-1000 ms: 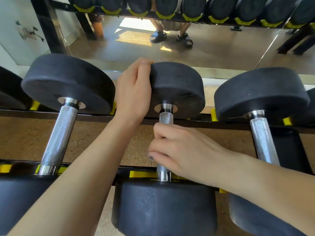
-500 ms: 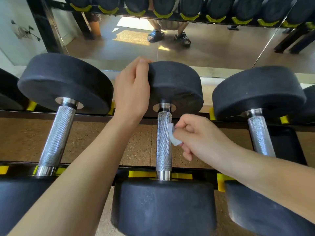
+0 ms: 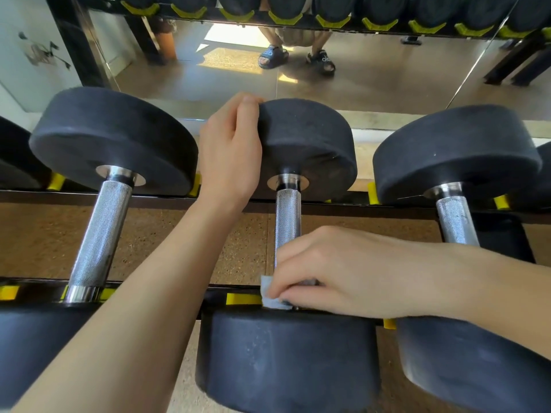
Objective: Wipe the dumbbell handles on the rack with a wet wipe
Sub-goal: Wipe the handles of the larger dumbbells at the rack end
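Head view: a person crouches at a dumbbell rack, both bare arms reaching in from the lower edge of the frame.
Rack (image 3: 179, 289): two dark rails cross the frame left to right, with yellow cradles under the weights.
Middle dumbbell (image 3: 307, 150): centre of the frame, black rubber heads, far head upper centre and near head lower centre.
Handle (image 3: 287, 216): knurled steel, running from centre down toward the near head; its lower part is hidden under the right hand.
Left hand (image 3: 231, 153): centre, fingers curled shut over the left edge of the far head, gripping it.
Right hand (image 3: 325, 269): lower centre right, fingers closed around the low end of the handle, pinching the wipe against it.
Wipe (image 3: 269, 295): small pale grey-white wad, peeking out at the fingertips just above the near head.
Left dumbbell (image 3: 101, 231): left of the frame, handle bare and shiny.
Right dumbbell (image 3: 454, 219): right of the frame, handle partly behind the right forearm.
Floor (image 3: 44, 239): speckled tan-brown surface seen between the rails.
Mirror (image 3: 372, 73): top of the frame, behind the rack, reflecting a glossy brown floor with a sunlit patch, a row of dumbbells in yellow cradles, and the person's legs in dark sandals.
Wall (image 3: 21, 55): pale, upper left, with a dark scuffed mark.
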Available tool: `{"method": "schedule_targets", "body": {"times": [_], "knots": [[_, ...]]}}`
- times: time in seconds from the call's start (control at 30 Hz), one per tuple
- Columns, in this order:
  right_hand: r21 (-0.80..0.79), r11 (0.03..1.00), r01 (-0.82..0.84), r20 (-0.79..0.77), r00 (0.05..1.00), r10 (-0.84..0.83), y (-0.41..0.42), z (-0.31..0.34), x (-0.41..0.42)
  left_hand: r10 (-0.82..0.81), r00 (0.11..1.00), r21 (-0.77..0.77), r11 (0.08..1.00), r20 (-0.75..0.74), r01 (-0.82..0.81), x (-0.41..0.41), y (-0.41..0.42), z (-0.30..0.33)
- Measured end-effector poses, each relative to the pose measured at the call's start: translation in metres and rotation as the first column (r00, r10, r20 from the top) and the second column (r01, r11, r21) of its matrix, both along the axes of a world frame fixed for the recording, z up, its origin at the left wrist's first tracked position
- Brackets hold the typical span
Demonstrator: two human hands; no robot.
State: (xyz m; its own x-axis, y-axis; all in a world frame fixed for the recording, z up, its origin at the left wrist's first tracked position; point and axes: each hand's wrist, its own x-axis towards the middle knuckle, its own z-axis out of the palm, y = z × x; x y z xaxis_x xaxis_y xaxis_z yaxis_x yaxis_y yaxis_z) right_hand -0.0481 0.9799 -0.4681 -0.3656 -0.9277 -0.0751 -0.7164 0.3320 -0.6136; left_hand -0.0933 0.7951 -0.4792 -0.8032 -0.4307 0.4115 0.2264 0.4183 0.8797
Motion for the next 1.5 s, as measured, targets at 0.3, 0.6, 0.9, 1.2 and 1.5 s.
{"method": "schedule_targets", "body": {"times": [0.3,0.6,0.9,1.2,1.5], "knots": [[0.443,0.827,0.345,0.387,0.759,-0.524,0.022,-0.011,-0.001,0.013,1.000,-0.005,1.000,0.006,-0.013,0.000,0.001,0.000],[0.438,0.791,0.428,0.532,0.586,-0.612,-0.001,0.008,0.012,0.015,1.000,-0.004,1.000,0.000,-0.015,0.002,0.003,0.001],[0.340,0.908,0.243,0.037,0.962,-0.271,-0.034,0.016,0.022,-0.043,0.998,0.039,0.998,0.055,0.041,0.001,-0.002,0.005],[0.433,0.885,0.172,0.143,0.956,-0.256,-0.012,0.032,0.007,-0.087,0.991,0.052,0.995,0.104,0.082,0.002,-0.001,0.012],[0.400,0.851,0.341,0.075,0.913,-0.401,-0.016,0.034,0.015,-0.112,0.979,0.052,0.993,0.173,0.104,0.008,-0.001,0.023]]}}
